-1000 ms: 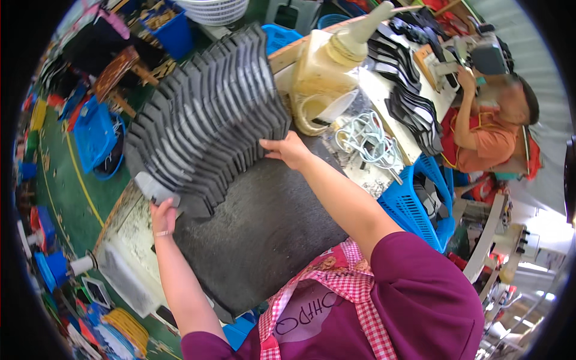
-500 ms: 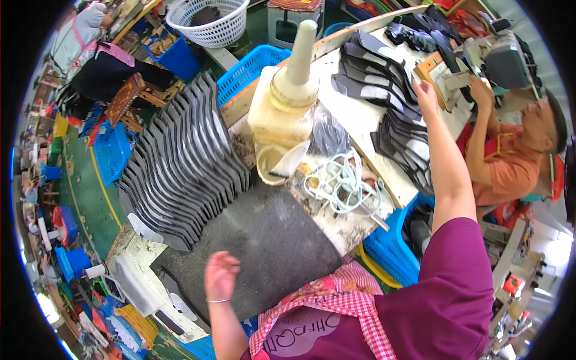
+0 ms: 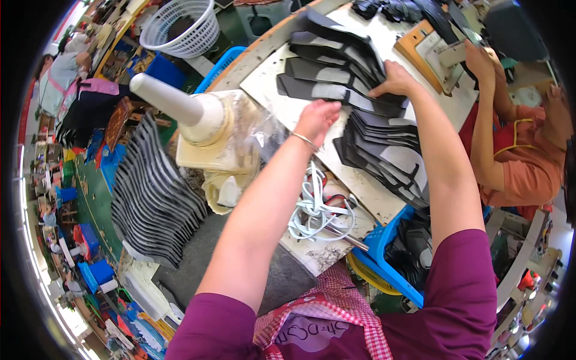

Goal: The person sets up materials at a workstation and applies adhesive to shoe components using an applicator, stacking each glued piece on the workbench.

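Observation:
Curved flat black pieces (image 3: pixel 336 75) with grey patches lie overlapping in a fanned stack on the white tabletop. My right hand (image 3: pixel 401 82) touches their right end, thumb spread from the fingers. At the stack's near left edge is my left hand (image 3: pixel 319 122), its fingers loosely bent and apart, with no piece plainly gripped. A second fanned pile of similar pieces (image 3: pixel 384 153) lies just nearer. On my left, a long row of upright dark curved pieces (image 3: pixel 150 192) stands beside a dark grey mat (image 3: pixel 282 276), partly hidden by my left forearm.
A cream container with a tall rounded post (image 3: pixel 174 108) stands left of my hands. Tangled white cord (image 3: pixel 315 207) lies near the table edge, above a blue crate (image 3: pixel 390 252) of black pieces. A co-worker's hands (image 3: pixel 480 63) are at the right, near a wood-based device (image 3: pixel 420 57).
My left hand has moved from above the mat to the black pieces on the far tabletop. My right hand has come leftward onto their right end. The view has shifted too.

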### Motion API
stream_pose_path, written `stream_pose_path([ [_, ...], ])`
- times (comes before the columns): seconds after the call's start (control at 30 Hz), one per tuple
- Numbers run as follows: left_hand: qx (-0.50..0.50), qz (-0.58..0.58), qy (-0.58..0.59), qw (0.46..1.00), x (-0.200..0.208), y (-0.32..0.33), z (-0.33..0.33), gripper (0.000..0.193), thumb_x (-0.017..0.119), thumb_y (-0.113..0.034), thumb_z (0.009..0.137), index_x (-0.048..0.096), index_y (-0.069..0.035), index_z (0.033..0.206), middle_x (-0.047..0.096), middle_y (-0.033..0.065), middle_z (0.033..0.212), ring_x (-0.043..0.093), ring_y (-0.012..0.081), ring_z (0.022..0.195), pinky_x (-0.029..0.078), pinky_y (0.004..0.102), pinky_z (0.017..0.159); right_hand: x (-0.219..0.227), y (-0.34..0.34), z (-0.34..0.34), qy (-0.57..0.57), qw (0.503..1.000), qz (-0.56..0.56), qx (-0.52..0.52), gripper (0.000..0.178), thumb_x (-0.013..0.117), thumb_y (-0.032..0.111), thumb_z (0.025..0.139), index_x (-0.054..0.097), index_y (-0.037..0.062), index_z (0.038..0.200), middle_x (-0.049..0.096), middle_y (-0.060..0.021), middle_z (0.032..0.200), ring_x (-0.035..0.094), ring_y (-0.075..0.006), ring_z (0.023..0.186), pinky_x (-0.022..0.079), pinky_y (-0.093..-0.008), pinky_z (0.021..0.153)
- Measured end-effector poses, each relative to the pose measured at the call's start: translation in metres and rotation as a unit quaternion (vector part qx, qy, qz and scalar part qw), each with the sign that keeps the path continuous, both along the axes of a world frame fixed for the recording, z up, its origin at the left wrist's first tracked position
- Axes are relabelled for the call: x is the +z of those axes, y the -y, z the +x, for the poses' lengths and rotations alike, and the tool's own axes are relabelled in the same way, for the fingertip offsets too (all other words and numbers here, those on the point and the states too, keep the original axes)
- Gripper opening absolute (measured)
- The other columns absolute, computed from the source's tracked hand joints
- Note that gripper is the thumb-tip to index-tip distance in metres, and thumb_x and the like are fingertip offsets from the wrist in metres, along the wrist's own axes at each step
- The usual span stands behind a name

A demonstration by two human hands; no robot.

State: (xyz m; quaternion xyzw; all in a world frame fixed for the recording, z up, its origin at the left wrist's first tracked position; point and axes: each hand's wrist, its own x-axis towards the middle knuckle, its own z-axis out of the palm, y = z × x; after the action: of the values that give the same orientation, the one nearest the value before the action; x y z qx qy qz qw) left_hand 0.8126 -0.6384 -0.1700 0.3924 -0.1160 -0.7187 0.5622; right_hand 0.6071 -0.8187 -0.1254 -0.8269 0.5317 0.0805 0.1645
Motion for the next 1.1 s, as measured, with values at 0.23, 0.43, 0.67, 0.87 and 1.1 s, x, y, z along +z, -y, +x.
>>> stream_pose_path([
  [0.23, 0.014, -0.106, 0.054, 0.993, 0.057, 0.033, -0.029, 0.038, 0.071, -0.002, 0.077, 0.049, -0.005, 0.108, 0.060, 0.0062, 0.109, 0.058, 0.0160, 0.098, 0.044, 0.0313, 0.086, 0.022, -0.036, 0.007, 0.192, 0.980, -0.013, -0.044, 0.074, 0.075, 0.034, 0.055, 0.048, -0.0071, 0.111, 0.061, -0.0289, 0.102, 0.060, -0.0395, 0.099, 0.048, -0.0400, 0.086],
  [0.43, 0.087, -0.335, 0.118, 0.931, 0.158, -0.012, -0.045, 0.063, 0.074, -0.006, 0.075, 0.038, -0.003, 0.126, 0.053, 0.0079, 0.117, 0.051, 0.0190, 0.109, 0.043, 0.0332, 0.095, 0.153, -0.137, 0.005, 0.287, 0.927, -0.219, -0.103, 0.071, 0.077, 0.028, 0.057, 0.048, -0.0031, 0.115, 0.058, -0.0260, 0.106, 0.058, -0.0382, 0.102, 0.046, -0.0413, 0.086],
  [0.67, 0.188, -0.250, 0.198, 0.929, 0.197, -0.272, 0.007, 0.077, 0.077, -0.009, 0.074, 0.028, -0.001, 0.133, 0.046, 0.0123, 0.128, 0.044, 0.0195, 0.120, 0.038, 0.0349, 0.101, 0.187, -0.405, 0.068, 0.533, 0.845, -0.003, -0.039, 0.044, 0.066, -0.002, 0.070, 0.055, -0.0034, 0.113, 0.060, -0.0080, 0.107, 0.059, -0.0181, 0.096, 0.046, -0.0331, 0.088],
  [0.87, 0.298, -0.037, 0.338, 0.892, 0.182, -0.556, 0.114, 0.060, 0.078, -0.011, 0.074, 0.044, -0.004, 0.123, 0.063, 0.0059, 0.107, 0.061, 0.0150, 0.097, 0.049, 0.0331, 0.087, 0.137, -0.621, 0.184, 0.501, 0.836, 0.221, -0.010, 0.043, 0.074, 0.006, 0.069, 0.059, -0.0019, 0.109, 0.062, -0.0102, 0.106, 0.058, -0.0195, 0.099, 0.044, -0.0327, 0.090],
  [1.1, 0.177, 0.351, 0.720, 0.572, 0.082, -0.752, 0.224, 0.093, 0.079, -0.033, 0.070, 0.028, 0.003, 0.138, 0.041, 0.0246, 0.129, 0.040, 0.0401, 0.118, 0.033, 0.0444, 0.101, 0.009, -0.798, 0.268, 0.245, 0.905, 0.346, 0.019, 0.134, 0.090, 0.040, 0.052, 0.002, -0.0055, 0.141, 0.024, -0.0273, 0.131, 0.029, -0.0418, 0.126, 0.029, -0.0448, 0.106],
])
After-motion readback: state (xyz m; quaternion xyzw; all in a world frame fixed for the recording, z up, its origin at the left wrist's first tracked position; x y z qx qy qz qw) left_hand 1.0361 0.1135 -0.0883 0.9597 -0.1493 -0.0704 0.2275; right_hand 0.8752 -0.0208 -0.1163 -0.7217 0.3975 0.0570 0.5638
